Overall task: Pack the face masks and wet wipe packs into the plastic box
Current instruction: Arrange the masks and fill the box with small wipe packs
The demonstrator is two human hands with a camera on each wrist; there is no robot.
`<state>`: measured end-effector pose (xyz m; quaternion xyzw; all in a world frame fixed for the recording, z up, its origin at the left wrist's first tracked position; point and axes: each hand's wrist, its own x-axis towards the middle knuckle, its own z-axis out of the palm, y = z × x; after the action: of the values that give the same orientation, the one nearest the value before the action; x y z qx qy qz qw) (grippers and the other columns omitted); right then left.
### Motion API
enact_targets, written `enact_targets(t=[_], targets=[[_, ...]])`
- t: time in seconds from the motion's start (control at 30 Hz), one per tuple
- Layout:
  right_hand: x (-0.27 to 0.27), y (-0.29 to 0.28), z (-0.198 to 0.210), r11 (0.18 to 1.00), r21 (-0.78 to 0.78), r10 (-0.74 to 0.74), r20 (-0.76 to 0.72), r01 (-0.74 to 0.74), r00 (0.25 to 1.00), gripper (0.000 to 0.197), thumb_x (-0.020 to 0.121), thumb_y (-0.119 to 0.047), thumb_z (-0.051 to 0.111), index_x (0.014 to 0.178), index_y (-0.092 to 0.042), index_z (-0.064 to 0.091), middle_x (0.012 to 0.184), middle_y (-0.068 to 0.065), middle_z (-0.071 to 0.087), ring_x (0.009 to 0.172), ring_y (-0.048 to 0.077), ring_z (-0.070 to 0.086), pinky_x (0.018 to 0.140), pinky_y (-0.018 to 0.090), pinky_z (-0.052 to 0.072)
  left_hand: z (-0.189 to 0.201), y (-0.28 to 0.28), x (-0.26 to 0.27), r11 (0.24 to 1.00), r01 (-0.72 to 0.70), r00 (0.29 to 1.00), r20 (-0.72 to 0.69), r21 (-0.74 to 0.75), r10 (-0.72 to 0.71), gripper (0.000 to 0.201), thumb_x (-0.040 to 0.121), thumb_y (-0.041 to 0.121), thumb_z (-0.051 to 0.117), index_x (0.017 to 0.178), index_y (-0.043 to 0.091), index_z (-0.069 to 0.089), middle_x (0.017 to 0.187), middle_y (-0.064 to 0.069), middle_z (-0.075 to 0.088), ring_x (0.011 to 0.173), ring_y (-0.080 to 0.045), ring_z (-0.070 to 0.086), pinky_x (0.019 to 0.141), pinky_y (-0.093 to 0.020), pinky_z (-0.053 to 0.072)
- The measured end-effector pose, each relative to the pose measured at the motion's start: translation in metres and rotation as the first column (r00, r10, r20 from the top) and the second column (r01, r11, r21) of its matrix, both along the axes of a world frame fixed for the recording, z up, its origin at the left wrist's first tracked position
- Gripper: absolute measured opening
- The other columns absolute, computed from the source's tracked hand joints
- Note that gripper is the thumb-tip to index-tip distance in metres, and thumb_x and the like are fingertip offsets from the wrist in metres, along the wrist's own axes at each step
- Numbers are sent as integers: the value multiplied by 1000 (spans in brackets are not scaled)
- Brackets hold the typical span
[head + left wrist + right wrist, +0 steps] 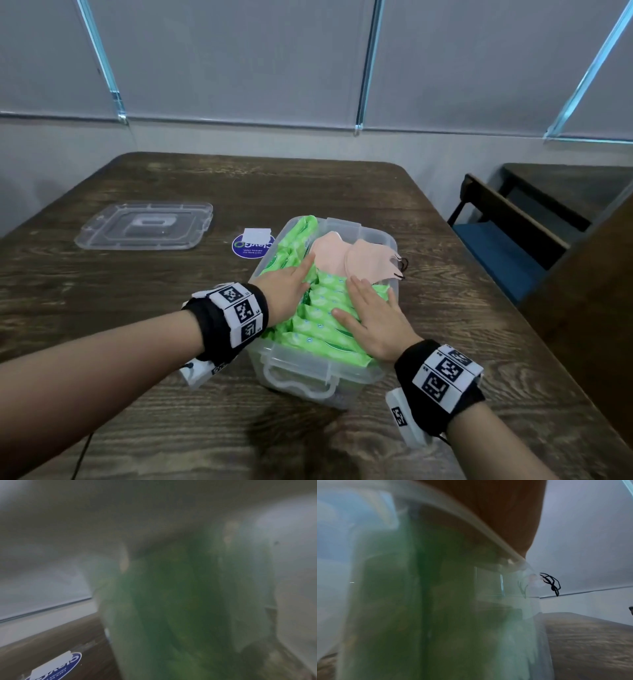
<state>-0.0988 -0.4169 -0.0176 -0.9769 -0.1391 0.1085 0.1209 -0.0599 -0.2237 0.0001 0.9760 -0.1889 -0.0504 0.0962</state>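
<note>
A clear plastic box [298, 377] stands on the wooden table, filled with several green wet wipe packs [318, 325]. Pink face masks [346, 253] lie on top at the far end, their black ear loops [402, 265] hanging over the right rim. My left hand [291, 281] lies flat on the packs at the box's left side, its forefinger reaching the masks' edge. My right hand [370, 315] presses flat on the packs on the right, fingers straight. Both wrist views are blurred, showing green packs [171, 608] through the box wall [513, 628] and the ear loops [553, 584].
The box's clear lid [144, 226] lies on the table at the far left. A round blue sticker [251, 245] with a white label sits just left of the box. A chair with a blue seat [507, 246] stands beyond the table's right edge.
</note>
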Motion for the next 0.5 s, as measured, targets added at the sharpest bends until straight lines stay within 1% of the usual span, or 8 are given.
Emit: enact_targets(t=[0.07, 0.13, 0.17, 0.2, 0.27, 0.3, 0.37, 0.5], targets=[[1, 0, -2, 1000, -8, 4, 12, -4, 1000, 107, 66, -79, -5, 152, -16, -1, 160, -3, -4, 147, 9, -7, 115, 42, -12, 1, -2, 3, 998, -4, 1000, 1, 62, 3, 57, 102, 27, 27, 151, 17, -2, 130, -12, 51, 112, -30, 54, 94, -40, 42], [3, 0, -6, 1000, -14, 7, 23, -7, 1000, 111, 65, -84, -8, 153, -17, 0, 160, -3, -2, 147, 9, -5, 115, 42, -13, 1, -4, 5, 997, -6, 1000, -11, 78, 6, 54, 102, 27, 28, 150, 16, 5, 130, -13, 52, 113, -31, 53, 94, -40, 41], [3, 0, -7, 1000, -14, 7, 24, -6, 1000, 108, 65, -79, -9, 153, -17, 1, 161, -3, -2, 147, 9, -5, 115, 42, -13, 1, -5, 6, 997, -8, 1000, -8, 76, 9, 52, 102, 27, 29, 149, 15, 10, 131, -13, 51, 115, -31, 51, 96, -41, 40], [3, 0, -7, 1000, -19, 5, 22, -4, 1000, 102, 69, -75, -7, 153, -17, 0, 161, -3, -2, 147, 9, -5, 115, 42, -13, 1, -5, 7, 997, -18, 1000, -6, 69, 18, 50, 101, 27, 31, 148, 15, 16, 132, -13, 50, 118, -31, 49, 98, -41, 39], [1, 1, -4, 1000, -20, -6, 9, 6, 1000, 81, 90, -67, 8, 153, -17, 0, 160, -4, -2, 147, 9, -5, 115, 42, -13, 2, -8, 9, 999, -26, 1000, -1, 47, 26, 47, 101, 26, 35, 144, 13, 25, 133, -13, 46, 122, -30, 44, 100, -40, 36], [0, 2, -2, 1000, -16, -12, 9, 12, 1000, 72, 96, -59, 16, 153, -17, 0, 160, -4, -2, 147, 8, -5, 115, 42, -13, 3, -9, 9, 999, -23, 1000, -15, 39, 24, 45, 101, 25, 36, 143, 12, 28, 132, -13, 45, 122, -29, 44, 100, -38, 36], [-2, 1, -1, 1000, -7, -14, 12, 14, 1000, 68, 98, -54, 21, 153, -17, 1, 160, -4, -2, 147, 8, -5, 115, 41, -14, 9, -11, 10, 997, -29, 997, -72, 67, 34, 43, 101, 21, 36, 142, 10, 31, 131, -14, 45, 120, -29, 45, 98, -36, 36], [-2, 0, -2, 1000, 1, -5, 15, 5, 1000, 67, 99, -53, 21, 153, -18, 0, 160, -5, -2, 146, 7, -5, 115, 41, -14, 19, -10, 14, 976, -17, 986, -157, 215, 51, 36, 100, 18, 37, 134, 6, 40, 129, -16, 50, 118, -30, 50, 98, -36, 41]])
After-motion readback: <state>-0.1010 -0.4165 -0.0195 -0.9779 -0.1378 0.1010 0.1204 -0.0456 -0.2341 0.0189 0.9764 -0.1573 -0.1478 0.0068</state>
